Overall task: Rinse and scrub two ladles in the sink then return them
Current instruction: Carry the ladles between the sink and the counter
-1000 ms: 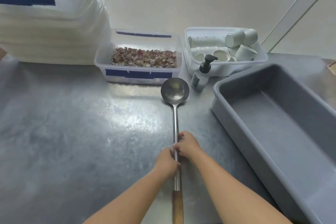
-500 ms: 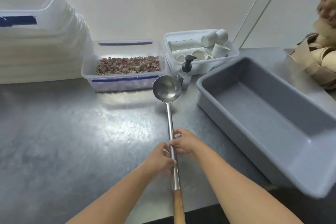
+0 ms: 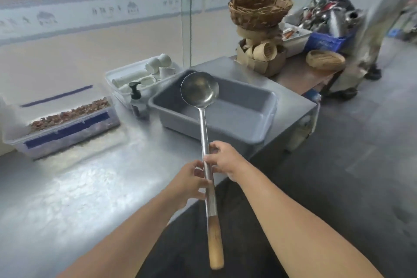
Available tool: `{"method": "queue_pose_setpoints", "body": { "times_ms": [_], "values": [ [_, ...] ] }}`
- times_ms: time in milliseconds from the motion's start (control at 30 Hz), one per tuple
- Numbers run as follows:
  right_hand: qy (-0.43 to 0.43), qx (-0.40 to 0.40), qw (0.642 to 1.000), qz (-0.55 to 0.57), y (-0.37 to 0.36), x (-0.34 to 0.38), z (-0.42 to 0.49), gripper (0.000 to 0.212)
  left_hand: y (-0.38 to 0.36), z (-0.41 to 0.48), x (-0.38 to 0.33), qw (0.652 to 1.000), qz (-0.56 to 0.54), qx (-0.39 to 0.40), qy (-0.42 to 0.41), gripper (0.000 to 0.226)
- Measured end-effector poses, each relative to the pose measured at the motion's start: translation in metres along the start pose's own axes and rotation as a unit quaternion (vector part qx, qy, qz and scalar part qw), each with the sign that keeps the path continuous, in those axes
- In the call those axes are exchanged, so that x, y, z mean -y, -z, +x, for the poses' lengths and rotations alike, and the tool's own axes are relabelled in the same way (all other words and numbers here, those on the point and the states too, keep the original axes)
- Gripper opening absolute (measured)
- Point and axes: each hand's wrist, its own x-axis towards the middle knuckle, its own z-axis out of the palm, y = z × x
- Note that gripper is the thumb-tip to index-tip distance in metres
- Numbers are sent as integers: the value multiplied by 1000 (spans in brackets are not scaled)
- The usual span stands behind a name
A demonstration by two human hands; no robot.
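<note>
A long steel ladle (image 3: 199, 92) with a wooden handle end is lifted off the steel counter (image 3: 79, 185), its bowl hovering over the grey tub (image 3: 216, 126). My left hand (image 3: 191, 178) grips the metal shaft from the left. Just above it, my right hand (image 3: 225, 159) grips the same shaft from the right. The wooden end hangs down past the counter's front edge. No second ladle and no sink are in view.
On the counter stand a clear box of reddish peels (image 3: 65, 124), a pump bottle (image 3: 137, 104) and a white box of cups (image 3: 144, 77). A wicker basket (image 3: 259, 10) and a blue crate of metalware (image 3: 327, 40) sit on a table further right. Dark floor lies right.
Both hands have raised the ladle off the counter and swung it right, so its bowl now hangs over the grey tub. My view has turned right, showing the floor and side table.
</note>
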Motion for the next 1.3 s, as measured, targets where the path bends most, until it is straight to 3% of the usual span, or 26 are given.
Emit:
{"method": "queue_pose_setpoints", "body": {
  "times_ms": [200,367,567,667,967,1200,1300],
  "values": [
    [-3,-205,973,106,134,-72,-168,15,-178,-56,-9,977,60,203,-31,36],
    [-17,-390,902,184,217,-145,-318,11,-324,-100,10,913,157,375,-43,33],
    [-29,-586,759,283,262,-231,-511,12,-494,-182,45,764,284,577,-47,33],
    [-40,-687,647,328,257,-270,-611,11,-572,-248,74,676,332,657,-34,33],
    [-86,-836,401,364,204,-371,-852,13,-739,-446,193,439,431,786,-52,33],
    [-98,-881,261,383,176,-423,-977,16,-819,-564,263,325,442,836,-1,37],
    [-96,-889,223,387,166,-442,-1012,17,-837,-607,281,302,445,843,16,37]
  ]
}}
